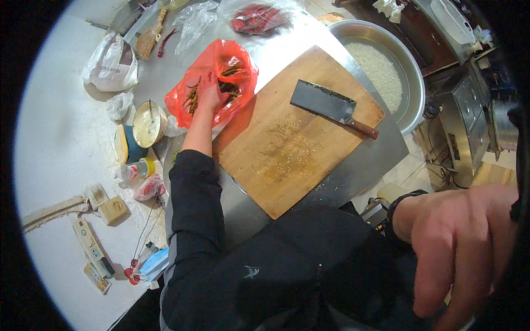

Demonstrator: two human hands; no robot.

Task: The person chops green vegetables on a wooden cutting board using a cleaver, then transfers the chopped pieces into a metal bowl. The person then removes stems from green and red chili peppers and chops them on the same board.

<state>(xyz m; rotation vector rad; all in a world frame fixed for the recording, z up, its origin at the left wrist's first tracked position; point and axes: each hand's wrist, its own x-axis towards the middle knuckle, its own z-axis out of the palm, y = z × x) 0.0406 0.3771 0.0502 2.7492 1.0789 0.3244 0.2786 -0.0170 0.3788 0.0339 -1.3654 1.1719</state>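
My left hand (210,94) reaches into a red plastic bag (244,62). Thin, brownish-green vegetables, perhaps peppers (191,97), lie around it in the bag. Its fingertips are hidden, so a grip cannot be made out. My right hand (459,236) is raised close to the camera at the lower right, a dark braided bracelet (391,211) at its wrist. Its fingers bend downward and run partly out of sight. Beside the bag is a wooden cutting board (265,153) with small pale seeds and wet stains. A cleaver (325,101) rests flat there, green bits along its edge.
A large metal basin (419,82) holding pale grains in water stands beyond the board. Left of the bag are a bowl with a spoon (147,126), a clear bottle (134,170) and a white bag (112,62). Behind lie a small straw brush (151,37) and bagged dried red chillies (258,20).
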